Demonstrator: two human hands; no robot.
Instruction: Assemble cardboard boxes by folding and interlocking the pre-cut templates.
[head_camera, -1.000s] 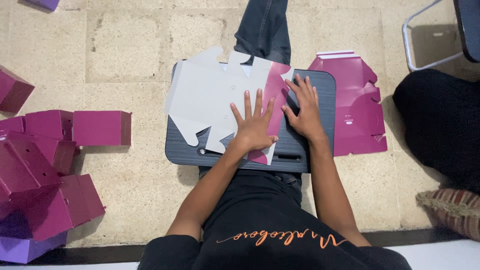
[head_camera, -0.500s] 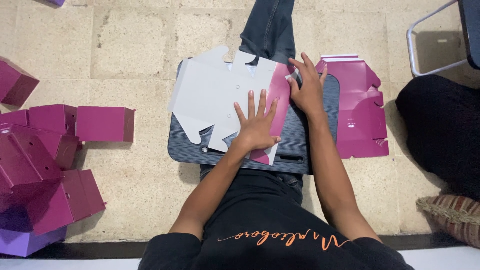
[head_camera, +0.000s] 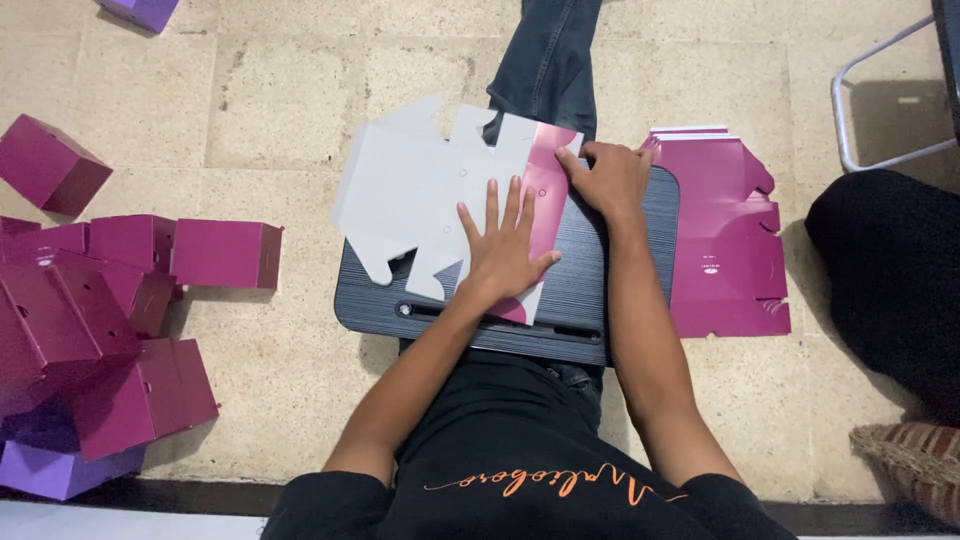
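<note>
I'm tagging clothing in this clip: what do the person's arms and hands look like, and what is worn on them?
Both arms are bare from the short sleeves down. The left hand and right hand wear no gloves; no rings, watch or bands show. The black T-shirt has short sleeves and orange script lettering across the front.

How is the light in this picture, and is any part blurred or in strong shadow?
Head view: soft, even light, no glare; left hand, right hand and the flat card blank look sharp; dark shadow only under the lap board and beside the folded boxes.
</note>
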